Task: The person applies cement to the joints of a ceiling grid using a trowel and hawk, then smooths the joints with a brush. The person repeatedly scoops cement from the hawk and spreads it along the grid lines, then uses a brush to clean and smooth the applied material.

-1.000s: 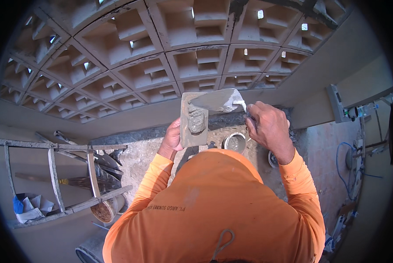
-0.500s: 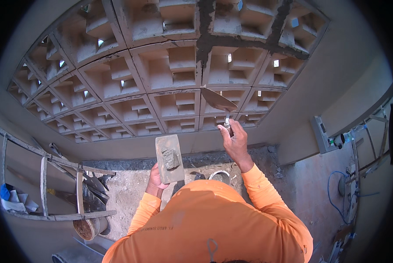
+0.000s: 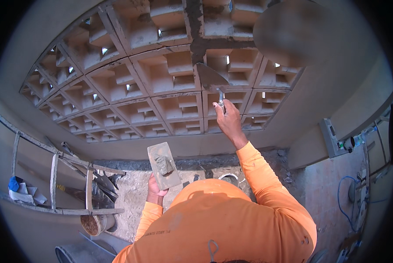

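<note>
My right hand (image 3: 229, 120) is closed round the handle of a pointed trowel (image 3: 212, 79). The blade's tip is at the upright joint between the pale ventilation blocks (image 3: 164, 72), just below a stretch of dark wet mortar (image 3: 199, 46) in the upper joints. Low on the left, my left hand (image 3: 156, 189) grips a flat rectangular mortar board (image 3: 172, 179) by its near edge, partly from beneath. A lump of grey mortar (image 3: 163, 164) sits on the board.
A blurred round brownish shape (image 3: 288, 33) covers the upper right of the blocks; I cannot tell what it is. A ladder-like frame (image 3: 53, 182) and a bucket (image 3: 91, 224) stand left. Another bucket (image 3: 229, 177) is before me, and a blue hose (image 3: 340, 197) lies right.
My right hand and the trowel have gone up along the upright joint. The mortar board has tilted slightly and shifted left. A blurred round shape has come in at the upper right.
</note>
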### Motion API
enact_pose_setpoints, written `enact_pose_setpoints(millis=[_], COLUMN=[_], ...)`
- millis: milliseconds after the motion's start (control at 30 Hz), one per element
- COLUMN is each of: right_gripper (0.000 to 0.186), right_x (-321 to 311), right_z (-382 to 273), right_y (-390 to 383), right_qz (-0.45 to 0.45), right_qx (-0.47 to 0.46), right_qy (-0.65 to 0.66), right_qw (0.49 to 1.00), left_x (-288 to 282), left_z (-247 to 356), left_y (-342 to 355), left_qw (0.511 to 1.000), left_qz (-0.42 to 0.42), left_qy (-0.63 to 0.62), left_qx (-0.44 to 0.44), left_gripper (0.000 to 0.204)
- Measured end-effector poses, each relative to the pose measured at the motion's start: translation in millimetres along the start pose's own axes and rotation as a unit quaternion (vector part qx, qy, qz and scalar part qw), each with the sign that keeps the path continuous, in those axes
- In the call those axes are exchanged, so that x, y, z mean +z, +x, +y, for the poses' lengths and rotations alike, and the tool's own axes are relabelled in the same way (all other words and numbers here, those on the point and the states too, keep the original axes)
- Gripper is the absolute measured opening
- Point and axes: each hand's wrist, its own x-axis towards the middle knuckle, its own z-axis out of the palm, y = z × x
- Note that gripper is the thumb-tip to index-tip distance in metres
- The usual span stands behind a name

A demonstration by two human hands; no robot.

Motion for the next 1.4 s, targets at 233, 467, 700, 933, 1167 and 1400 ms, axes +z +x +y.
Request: enact_pose_setpoints(millis=[233, 467, 700, 933, 1167, 1400], right_gripper=[0.025, 0.026, 0.023, 0.028, 0.031, 0.029], right_x=[19.8, 25.7, 45.4, 39.2, 24.0, 21.1], right_z=[1.3, 10.9, 19.6, 53.6, 19.3, 12.8], right_y=[-30.7, -40.8, -28.0, -36.3, -49.3, -23.1], right_qz=[0.059, 0.02, 0.016, -0.092, -0.092, -0.059], right_qx=[0.063, 0.048, 0.029, 0.027, 0.08, 0.039], right_qy=[0.049, 0.074, 0.03, -0.004, 0.068, 0.031], right_qw=[0.995, 0.996, 0.999, 0.995, 0.99, 0.997], left_x=[-22.8, -19.9, -14.1, -19.1, -9.5, -2.7], left_z=[6.5, 7.3, 10.4, 8.2, 8.8, 12.3], left_y=[2.3, 0.4, 5.8, 7.7, 3.2, 3.0], left_qw=[1.0, 0.999, 1.0, 1.0, 1.0, 1.0], left_qz=[0.002, 0.036, 0.012, 0.022, 0.018, 0.007], left_qy=[-0.006, 0.0, 0.019, 0.007, -0.004, -0.001], left_qx=[0.007, 0.009, -0.008, -0.018, -0.011, -0.025], left_gripper=[0.045, 0.045, 0.045, 0.045, 0.046, 0.047])
